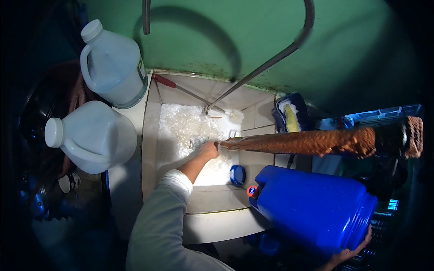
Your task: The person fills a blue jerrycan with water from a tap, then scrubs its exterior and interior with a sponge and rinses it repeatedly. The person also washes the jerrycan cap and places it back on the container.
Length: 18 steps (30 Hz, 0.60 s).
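A tiled basin holds foamy, sudsy water. My left hand, in a pale long sleeve, reaches down into the basin beside the end of a rough orange-brown pole-like thing; whether the fingers hold anything is hidden. My right hand grips the far right end of a large blue plastic jug, which lies tilted over the basin's right edge, its small red cap towards the basin. A blue round lid and a round white brush with a red handle are in the basin.
Two translucent plastic gallon jugs stand on the left ledge. A dark tray with a yellow sponge sits at the basin's back right. A grey hose curves down the green wall into the basin. Dark containers crowd the left.
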Available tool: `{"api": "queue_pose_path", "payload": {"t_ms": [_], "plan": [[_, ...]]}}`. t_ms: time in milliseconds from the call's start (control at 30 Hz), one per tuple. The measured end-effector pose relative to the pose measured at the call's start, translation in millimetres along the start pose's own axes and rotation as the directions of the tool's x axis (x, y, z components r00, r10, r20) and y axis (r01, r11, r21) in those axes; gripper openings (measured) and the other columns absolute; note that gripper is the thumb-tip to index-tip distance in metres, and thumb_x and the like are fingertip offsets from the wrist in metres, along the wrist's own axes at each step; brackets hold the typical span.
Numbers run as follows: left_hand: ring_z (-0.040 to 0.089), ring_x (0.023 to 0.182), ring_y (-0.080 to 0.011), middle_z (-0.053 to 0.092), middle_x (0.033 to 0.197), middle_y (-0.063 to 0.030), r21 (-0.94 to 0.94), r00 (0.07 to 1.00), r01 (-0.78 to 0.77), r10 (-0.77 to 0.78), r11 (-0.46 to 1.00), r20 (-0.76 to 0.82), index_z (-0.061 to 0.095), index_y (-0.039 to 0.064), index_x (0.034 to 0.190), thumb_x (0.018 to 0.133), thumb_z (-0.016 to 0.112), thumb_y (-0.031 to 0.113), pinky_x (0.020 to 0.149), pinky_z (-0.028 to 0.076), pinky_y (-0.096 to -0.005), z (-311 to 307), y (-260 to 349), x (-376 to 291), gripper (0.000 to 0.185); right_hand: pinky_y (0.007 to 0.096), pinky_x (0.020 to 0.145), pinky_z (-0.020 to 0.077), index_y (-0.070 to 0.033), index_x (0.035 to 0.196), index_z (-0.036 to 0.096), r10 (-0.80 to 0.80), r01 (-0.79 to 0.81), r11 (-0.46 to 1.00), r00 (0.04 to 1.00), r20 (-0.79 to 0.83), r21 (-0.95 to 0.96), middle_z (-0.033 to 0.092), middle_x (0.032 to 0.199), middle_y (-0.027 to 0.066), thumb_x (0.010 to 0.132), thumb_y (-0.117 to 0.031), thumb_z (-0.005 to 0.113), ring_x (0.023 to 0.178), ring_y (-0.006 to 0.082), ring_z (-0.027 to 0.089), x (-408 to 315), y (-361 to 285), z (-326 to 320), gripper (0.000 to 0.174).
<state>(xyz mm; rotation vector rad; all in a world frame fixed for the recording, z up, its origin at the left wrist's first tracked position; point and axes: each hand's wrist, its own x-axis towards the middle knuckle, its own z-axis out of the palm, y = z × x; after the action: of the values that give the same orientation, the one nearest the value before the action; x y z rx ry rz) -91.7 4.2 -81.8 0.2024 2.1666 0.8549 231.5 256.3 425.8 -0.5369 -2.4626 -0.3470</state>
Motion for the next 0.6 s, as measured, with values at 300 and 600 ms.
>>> {"api": "queue_pose_path", "payload": {"t_ms": [300, 600], "plan": [[0.068, 0.104, -0.0392, 0.071, 0.106, -0.0239, 0.078, 0.992, -0.114, 0.118, 0.99, -0.054, 0.071, 0.0, 0.106, 0.086, 0.072, 0.04, 0.089, 0.053, -0.0448, 0, -8, -57, 0.045, 0.0497, 0.107, 0.0346, -0.002, 0.143, 0.049, -0.045, 0.049, 0.988, 0.998, -0.033, 0.146, 0.055, 0.128, 0.0182, 0.08, -0.073, 0.062, 0.124, 0.0339, 0.049, 16, -13, 7, 0.096], [0.053, 0.066, -0.0316, 0.051, 0.075, -0.0142, 0.25, 0.495, -0.76, 0.783, 0.6, -0.376, 0.049, 0.002, 0.075, 0.093, 0.069, 0.026, 0.06, 0.041, -0.0422, -136, 187, -288, 0.036, 0.049, 0.106, 0.0348, -0.007, 0.134, 0.059, -0.127, 0.132, 0.99, 0.988, -0.092, 0.049, 0.062, 0.117, 0.0148, 0.096, -0.036, 0.056, 0.115, 0.0308, 0.056, 22, -17, 12, 0.048]]}}
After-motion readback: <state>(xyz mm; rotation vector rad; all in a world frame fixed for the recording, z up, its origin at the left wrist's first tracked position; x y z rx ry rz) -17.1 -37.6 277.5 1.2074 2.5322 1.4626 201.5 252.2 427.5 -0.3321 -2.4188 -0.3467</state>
